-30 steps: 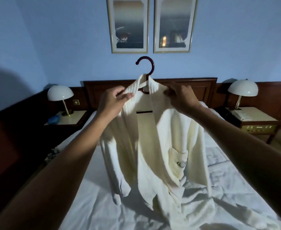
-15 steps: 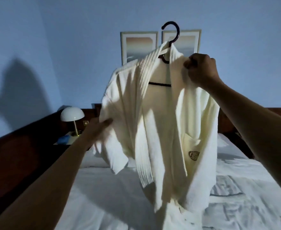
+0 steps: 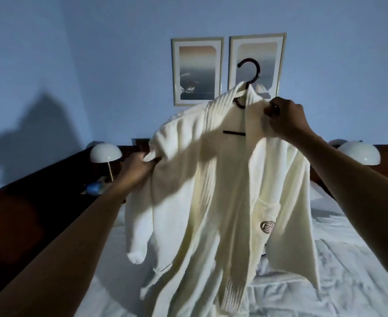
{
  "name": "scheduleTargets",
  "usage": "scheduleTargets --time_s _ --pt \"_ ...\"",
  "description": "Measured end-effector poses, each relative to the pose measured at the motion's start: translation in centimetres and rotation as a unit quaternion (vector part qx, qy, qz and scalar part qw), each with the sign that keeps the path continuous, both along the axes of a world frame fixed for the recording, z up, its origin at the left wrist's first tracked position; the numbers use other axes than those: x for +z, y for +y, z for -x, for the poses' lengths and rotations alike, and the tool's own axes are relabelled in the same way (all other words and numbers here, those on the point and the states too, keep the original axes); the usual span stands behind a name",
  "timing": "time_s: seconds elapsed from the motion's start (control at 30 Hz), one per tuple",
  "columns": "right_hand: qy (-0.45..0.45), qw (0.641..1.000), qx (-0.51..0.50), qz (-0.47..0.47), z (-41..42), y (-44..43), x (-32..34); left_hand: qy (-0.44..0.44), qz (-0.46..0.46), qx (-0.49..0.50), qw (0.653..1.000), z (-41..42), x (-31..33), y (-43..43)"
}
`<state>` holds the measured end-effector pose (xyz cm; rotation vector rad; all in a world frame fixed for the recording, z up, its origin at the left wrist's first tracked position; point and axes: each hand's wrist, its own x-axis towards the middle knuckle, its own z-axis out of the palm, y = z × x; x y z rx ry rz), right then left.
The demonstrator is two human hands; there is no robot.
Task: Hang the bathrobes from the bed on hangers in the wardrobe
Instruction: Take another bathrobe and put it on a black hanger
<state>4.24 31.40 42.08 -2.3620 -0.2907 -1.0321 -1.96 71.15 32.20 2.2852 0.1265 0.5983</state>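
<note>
1. Head view: we see the cream bathrobe draped on a dark hanger, held up above the bed.
2. Our right hand grips the robe's shoulder; our left hand clutches the other shoulder's fabric.

The robe hangs from my hands and fills the middle, its hem on the bed. Left of it I have open air above the dark rail. The lamp stands just beyond my left hand. Above the hook only bare wall.
</note>
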Motion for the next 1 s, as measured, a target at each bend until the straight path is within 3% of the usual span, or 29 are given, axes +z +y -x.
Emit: scheduleTargets --time_s 0.1,0.23,0.33,0.4,0.47,0.6,0.73,0.8,0.87,1.0 --pt "0.010 1.000 -0.015 -0.018 0.3 -0.9 -0.8 0.002 0.055 0.044 0.998 0.4 -3.7 2.0" --pt "0.033 0.999 -0.018 -0.020 0.9 -0.9 -1.9 0.015 -0.031 0.150 0.988 0.8 -7.8 3.2" --pt "0.054 0.998 -0.008 -0.016 1.5 0.2 -3.0 -0.088 -0.019 0.194 0.977 0.4 -7.4 0.6" --pt "0.069 0.997 0.008 -0.021 1.7 1.3 -3.6 -0.187 -0.004 0.115 0.976 0.0 -6.9 -3.0" --pt "0.077 0.996 0.027 -0.026 2.0 2.6 -3.9 -0.197 0.025 0.003 0.980 0.2 -6.7 -7.8" --pt "0.079 0.995 0.050 -0.036 2.8 4.5 -3.2 -0.060 0.124 -0.078 0.987 0.7 -8.2 -15.4" --pt "0.071 0.993 0.039 -0.082 3.1 5.2 -2.0 0.028 0.181 -0.201 0.962 -0.8 -10.5 -18.8" --pt "0.064 0.992 0.039 -0.099 3.2 5.1 -1.9 0.013 0.147 -0.151 0.977 -1.0 -10.5 -19.5" --pt "0.058 0.991 0.047 -0.110 3.3 4.9 -1.8 -0.045 0.116 -0.012 0.992 -1.1 -10.1 -19.4" --pt "0.047 0.992 0.055 -0.104 3.6 4.8 -1.6 -0.098 0.120 0.118 0.981 -1.8 -10.4 -17.7"
